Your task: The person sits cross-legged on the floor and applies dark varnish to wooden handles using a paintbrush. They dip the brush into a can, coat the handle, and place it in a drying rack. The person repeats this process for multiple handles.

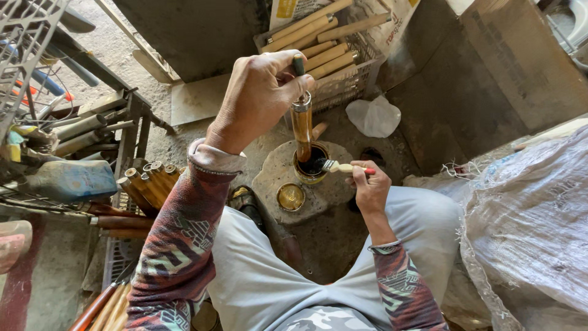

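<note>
the left hand is closed around the dark top end of a wooden tool handle, holding it upright so that its lower end dips into a small open tin of dark liquid. the handle has a metal collar just under the fingers and its wood looks glossy and amber. the right hand grips a small paintbrush by its pale handle with a red end, the bristles lying at the rim of the tin, right beside the foot of the handle. the tin stands on a rough round stone block between the person's knees, and its round lid lies flat on the same block, just beside the tin on the near side. behind the block a plastic crate holds a stack of pale unfinished wooden handles, with a crumpled white plastic bag next to it. to the person's left, several darker glossy handles lean in a rack, and a large woven sack sits at the right.
</note>
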